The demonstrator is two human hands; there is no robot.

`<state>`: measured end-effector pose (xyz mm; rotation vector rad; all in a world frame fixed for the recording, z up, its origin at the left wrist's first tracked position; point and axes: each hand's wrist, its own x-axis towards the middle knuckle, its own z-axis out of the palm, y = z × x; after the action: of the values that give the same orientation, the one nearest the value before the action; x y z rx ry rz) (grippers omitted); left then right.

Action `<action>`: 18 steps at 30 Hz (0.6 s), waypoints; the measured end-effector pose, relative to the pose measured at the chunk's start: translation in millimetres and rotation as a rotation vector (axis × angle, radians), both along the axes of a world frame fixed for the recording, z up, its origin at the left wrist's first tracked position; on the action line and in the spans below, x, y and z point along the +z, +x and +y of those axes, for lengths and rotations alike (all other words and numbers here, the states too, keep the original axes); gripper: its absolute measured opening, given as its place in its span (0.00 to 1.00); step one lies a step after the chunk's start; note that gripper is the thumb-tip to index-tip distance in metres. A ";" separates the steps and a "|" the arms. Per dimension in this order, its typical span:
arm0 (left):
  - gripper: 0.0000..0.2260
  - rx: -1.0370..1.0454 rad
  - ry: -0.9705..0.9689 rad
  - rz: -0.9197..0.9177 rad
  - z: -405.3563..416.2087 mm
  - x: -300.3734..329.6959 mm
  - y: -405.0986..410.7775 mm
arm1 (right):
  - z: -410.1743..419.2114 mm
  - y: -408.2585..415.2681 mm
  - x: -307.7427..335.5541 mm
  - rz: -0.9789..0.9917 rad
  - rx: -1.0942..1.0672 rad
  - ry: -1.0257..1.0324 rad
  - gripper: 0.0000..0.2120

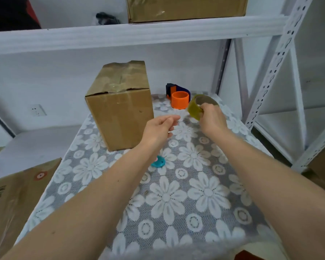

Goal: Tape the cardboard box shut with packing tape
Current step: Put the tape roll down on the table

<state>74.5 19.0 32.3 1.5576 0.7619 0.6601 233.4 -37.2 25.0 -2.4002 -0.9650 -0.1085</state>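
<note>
A: Tape first: where do you have it?

B: I see the roll of packing tape (197,106) in the right hand (211,119), fingers curled round its rim, lifted above the floral tablecloth (186,184). The roll is olive-brown with a cardboard core, tilted so its opening faces up and away from me.

A: And the left hand?

B: My read on the left hand (160,128) is that it holds nothing I can make out. Thumb and forefinger are brought close together, pointing toward the roll, the other fingers loosely bent. Whether a tape end is pinched there I cannot tell; the frame is soft at that spot.

A: Where is the cardboard box?

B: I have the cardboard box (120,106) standing upright on the cloth, left of both hands and apart from them. Its top flaps are folded down, with glossy tape showing along the seam, and the near edge of the top looks crumpled.

A: Anything else on the table?

B: I note an orange ring (180,100) behind the roll, against a dark blue and orange tape dispenser (172,90). A small teal object (158,162) lies partly hidden under the left forearm.
</note>
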 end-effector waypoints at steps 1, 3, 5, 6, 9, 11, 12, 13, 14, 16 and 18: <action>0.12 0.002 0.001 0.000 2.8 -1.5 5.9 | 7.6 7.9 -2.5 0.007 -0.012 -0.011 0.15; 0.12 0.000 -0.009 -0.020 7.5 -4.7 15.8 | 19.8 20.8 -7.4 0.009 -0.029 -0.019 0.18; 0.12 -0.001 -0.007 -0.037 9.9 -8.0 23.0 | 27.9 30.1 -12.4 -0.013 -0.037 -0.011 0.18; 0.12 0.008 0.002 -0.036 11.2 -10.0 26.1 | 31.5 35.0 -15.4 -0.030 -0.039 -0.001 0.18; 0.14 0.057 0.051 -0.026 15.3 -16.8 31.6 | 41.3 48.6 -25.0 -0.065 -0.052 0.005 0.17; 0.15 0.074 0.075 -0.028 15.5 -20.7 32.8 | 46.6 56.0 -30.1 -0.065 -0.058 0.014 0.16; 0.15 0.083 0.079 -0.037 15.0 -21.5 33.0 | 48.4 58.5 -32.1 -0.062 -0.049 0.022 0.16; 0.15 0.094 0.079 -0.051 14.2 -21.6 32.8 | 49.3 59.1 -33.1 -0.058 -0.031 0.023 0.17; 0.15 0.110 0.075 -0.066 13.4 -21.3 32.7 | 49.4 58.6 -34.2 -0.056 -0.006 0.018 0.19; 0.14 0.138 0.053 -0.090 12.4 -19.0 31.0 | 47.7 54.1 -35.1 -0.068 0.040 0.022 0.21; 0.13 0.143 0.025 -0.095 11.8 -15.8 27.7 | 44.8 45.7 -32.8 -0.101 0.061 0.055 0.19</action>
<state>102.2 30.8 16.6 1.4923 0.8014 0.8460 279.1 7.6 -7.8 -2.3319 -1.0665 -0.2329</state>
